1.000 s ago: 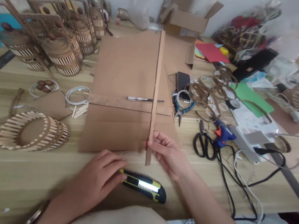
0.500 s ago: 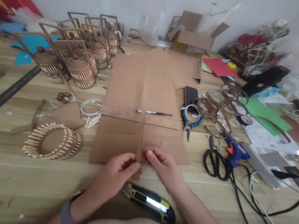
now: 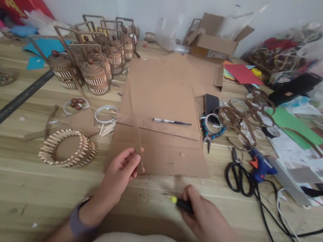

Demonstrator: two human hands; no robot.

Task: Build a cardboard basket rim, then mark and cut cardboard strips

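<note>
Between the thumb and fingers of my left hand [image 3: 121, 170] is a narrow cardboard strip [image 3: 136, 127], slanting away over a large cardboard sheet [image 3: 166, 92]. My right hand [image 3: 200, 211] is wrapped round a yellow-and-black utility knife [image 3: 181, 203], its tip pointing left above the table near the sheet's front edge. A black-and-clear pen [image 3: 172, 122] lies across the sheet, just above a flat crosswise cardboard strip [image 3: 160, 127]. Left of the sheet rests a ring of light wooden sticks on a brown band [image 3: 64, 147].
Several small stick-sided baskets with tall handles [image 3: 95, 78] stand at the back left. To the right lie black scissors [image 3: 239, 178], a blue glue gun [image 3: 261, 166] with cables, pliers [image 3: 208, 137] and coiled brown strips [image 3: 240, 114]. An open carton [image 3: 214, 44] is by the wall.
My right hand has left the strip and picked up the utility knife from the table. My left hand has moved left and up with the strip, which has turned to a slant.
</note>
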